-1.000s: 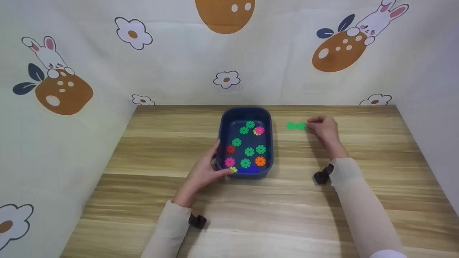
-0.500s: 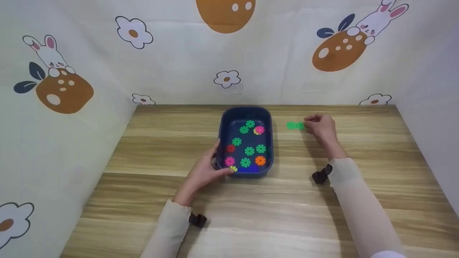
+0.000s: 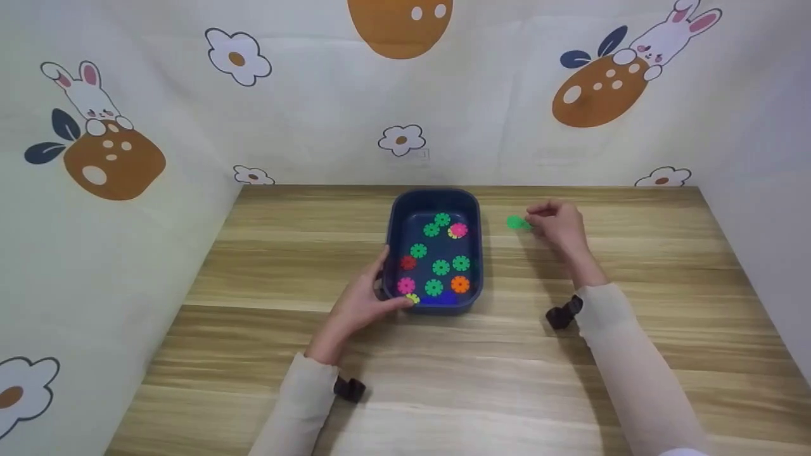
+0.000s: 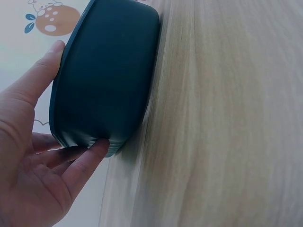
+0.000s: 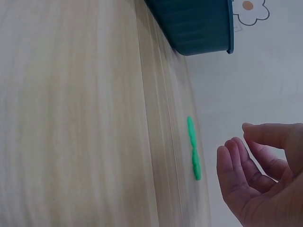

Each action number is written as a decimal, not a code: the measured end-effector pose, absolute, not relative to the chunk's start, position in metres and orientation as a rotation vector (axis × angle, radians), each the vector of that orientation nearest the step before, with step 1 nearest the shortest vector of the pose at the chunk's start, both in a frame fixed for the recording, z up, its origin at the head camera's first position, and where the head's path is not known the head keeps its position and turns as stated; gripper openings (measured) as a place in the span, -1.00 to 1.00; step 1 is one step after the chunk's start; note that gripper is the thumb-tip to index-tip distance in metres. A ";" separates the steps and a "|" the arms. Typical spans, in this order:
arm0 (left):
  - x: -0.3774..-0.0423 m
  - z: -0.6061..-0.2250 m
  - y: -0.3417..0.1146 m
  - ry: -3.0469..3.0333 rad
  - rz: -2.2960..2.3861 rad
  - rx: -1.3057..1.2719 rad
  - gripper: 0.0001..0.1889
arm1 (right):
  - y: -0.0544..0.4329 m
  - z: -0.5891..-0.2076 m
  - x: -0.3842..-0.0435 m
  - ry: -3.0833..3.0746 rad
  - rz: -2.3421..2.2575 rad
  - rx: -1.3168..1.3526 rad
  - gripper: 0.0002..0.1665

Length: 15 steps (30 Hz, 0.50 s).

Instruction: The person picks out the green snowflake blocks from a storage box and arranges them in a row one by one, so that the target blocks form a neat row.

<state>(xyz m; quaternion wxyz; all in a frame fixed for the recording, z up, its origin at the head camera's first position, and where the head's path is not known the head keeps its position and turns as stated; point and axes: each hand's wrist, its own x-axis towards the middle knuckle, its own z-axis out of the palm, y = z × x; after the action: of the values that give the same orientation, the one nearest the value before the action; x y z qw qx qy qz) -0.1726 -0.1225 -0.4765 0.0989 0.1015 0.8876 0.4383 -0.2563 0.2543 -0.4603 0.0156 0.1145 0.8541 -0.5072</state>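
Head view shows one dark blue container (image 3: 434, 311) upright on the counter (image 3: 304, 266), its near left corner gripped by the left hand (image 3: 364, 303), with thumb and fingers against rim and wall. Inside it I count six green discs (image 3: 441, 268), two pink discs (image 3: 406, 285), two yellow discs (image 3: 413, 298), one red disc (image 3: 408, 263) and one orange disc (image 3: 460, 285); one yellow disc lies partly under a pink one, the other beside the left thumb. A blue patch (image 3: 440, 298) sits at the near end, too blurred to count. To the container's right, apart from it, a green strip (image 5: 193, 146) lies on the counter, seemingly two discs end to end; whether they are joined I cannot tell. Just beside it is the right hand (image 5: 265, 175), fingers loosely bent, thumb apart from them, gripping nothing. Behind, the patterned cloth (image 3: 329, 107) shows two rabbits.
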 end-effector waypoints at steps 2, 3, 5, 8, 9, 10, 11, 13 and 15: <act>-0.172 -0.477 -0.123 2.625 1.299 0.298 0.16 | 0.252 -0.460 -0.255 2.653 -1.582 0.347 -0.67; -0.172 -0.477 -0.123 2.625 1.300 0.299 0.16 | 0.250 -0.460 -0.255 2.648 -1.589 0.340 -0.67; -0.172 -0.477 -0.123 2.629 1.300 0.296 0.16 | 0.248 -0.460 -0.254 2.639 -1.609 0.323 -0.66; -0.171 -0.477 -0.123 2.633 1.297 0.295 0.16 | 0.245 -0.459 -0.253 2.615 -1.642 0.296 -0.65; -0.171 -0.477 -0.123 2.632 1.295 0.295 0.16 | 0.244 -0.459 -0.252 2.607 -1.651 0.286 -0.65; -0.171 -0.477 -0.123 2.632 1.293 0.295 0.16 | 0.243 -0.459 -0.252 2.605 -1.656 0.279 -0.65; -0.171 -0.477 -0.123 2.629 1.295 0.296 0.16 | 0.241 -0.458 -0.251 2.600 -1.660 0.272 -0.66; -0.171 -0.476 -0.123 2.626 1.294 0.291 0.16 | 0.239 -0.457 -0.250 2.609 -1.659 0.254 -0.65; -0.171 -0.476 -0.123 2.626 1.296 0.288 0.16 | 0.235 -0.457 -0.249 2.611 -1.664 0.234 -0.65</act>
<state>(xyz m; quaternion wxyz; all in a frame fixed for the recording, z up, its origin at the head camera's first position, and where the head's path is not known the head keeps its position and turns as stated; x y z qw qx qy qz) -0.1713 -0.1231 -0.4755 0.0993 0.0973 0.8880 0.4383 -0.2494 0.2351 -0.4566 0.0184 0.0755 0.8407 -0.5359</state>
